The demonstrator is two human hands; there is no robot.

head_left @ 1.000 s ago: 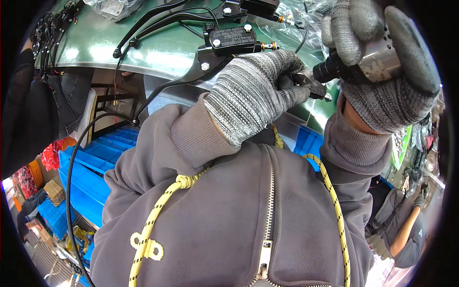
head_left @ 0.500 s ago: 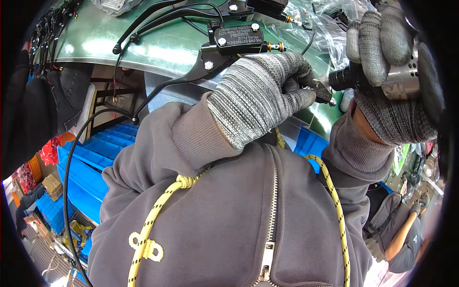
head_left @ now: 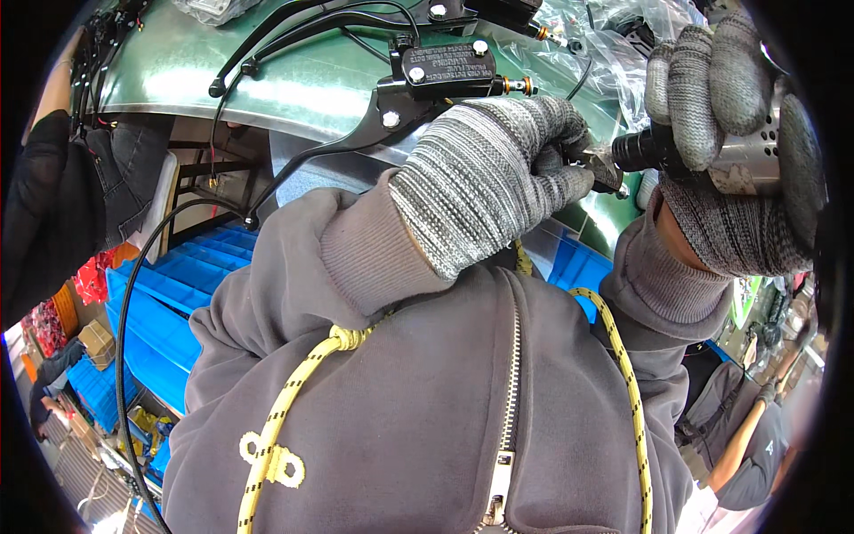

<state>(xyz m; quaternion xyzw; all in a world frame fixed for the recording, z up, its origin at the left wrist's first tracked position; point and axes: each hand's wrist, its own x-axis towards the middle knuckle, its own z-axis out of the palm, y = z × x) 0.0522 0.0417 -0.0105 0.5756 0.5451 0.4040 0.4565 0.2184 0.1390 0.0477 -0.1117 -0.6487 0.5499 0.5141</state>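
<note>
My left hand point(head_left: 498, 182), in a grey striped knit glove, is closed, with thumb and fingertips pinching a small dark metal part point(head_left: 607, 171). The part's exact kind is mostly hidden by the glove. My right hand point(head_left: 716, 125), gloved too, wraps round a silver and black cylindrical power driver point(head_left: 747, 160). Its black nose point(head_left: 633, 151) points left and meets or nearly meets the small part. Beyond my left hand lies a black brake lever assembly point(head_left: 449, 71) with a rectangular fluid reservoir; its lever reaches left past my forearm.
A second black brake lever point(head_left: 356, 18) lies behind on the green table point(head_left: 178, 67). Clear plastic bags point(head_left: 614, 62) sit at the back right. Blue crates point(head_left: 165, 311) stand below left, crossed by a black hose point(head_left: 124, 356). Co-workers point(head_left: 53, 187) are at the left and lower right.
Both hands keep nearly the same place, with my left hand and the brake lever assembly shifted slightly right. At the far left, a co-worker's forearm has come into view.
</note>
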